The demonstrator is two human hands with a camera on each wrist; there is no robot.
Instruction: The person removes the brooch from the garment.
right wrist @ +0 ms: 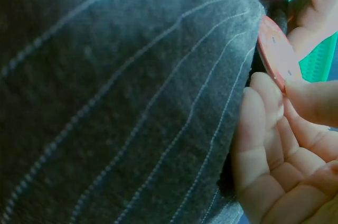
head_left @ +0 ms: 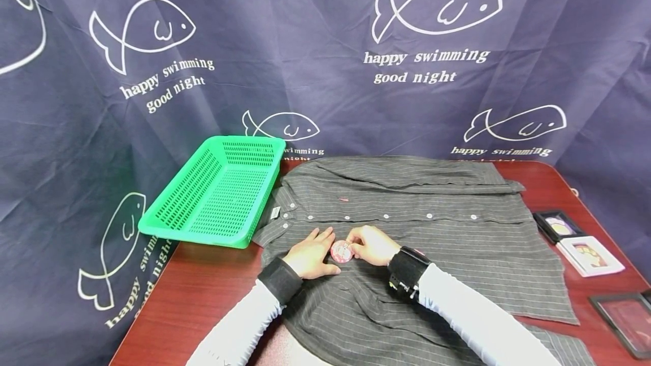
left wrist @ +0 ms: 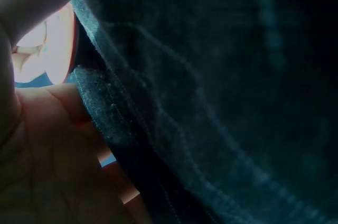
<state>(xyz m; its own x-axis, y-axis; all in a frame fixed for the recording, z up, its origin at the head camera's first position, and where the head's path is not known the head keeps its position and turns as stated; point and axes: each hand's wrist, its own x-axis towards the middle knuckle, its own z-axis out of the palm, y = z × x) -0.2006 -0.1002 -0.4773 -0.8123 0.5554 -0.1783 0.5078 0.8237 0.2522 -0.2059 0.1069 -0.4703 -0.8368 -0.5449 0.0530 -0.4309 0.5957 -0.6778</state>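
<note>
A dark grey striped button-up shirt (head_left: 427,242) lies spread over the table, its collar toward the left. On its near front panel sits a round red and pink badge (head_left: 341,251). My right hand (head_left: 373,245) pinches the badge's right edge between thumb and fingertips, as the right wrist view shows of the badge (right wrist: 277,52). My left hand (head_left: 309,256) rests on the shirt with fingers spread, close against the badge's left side. Dark cloth fills most of the left wrist view, with the left hand (left wrist: 47,139) and the bright badge (left wrist: 60,42) beside it.
At the left back stands a green perforated basket (head_left: 247,230), beside the shirt collar. Along the right edge lie a small dark case (head_left: 546,225), a white-framed picture (head_left: 590,256) and a dark-framed clear case (head_left: 625,321). The reddish table (head_left: 203,292) backs onto a printed curtain (head_left: 335,61).
</note>
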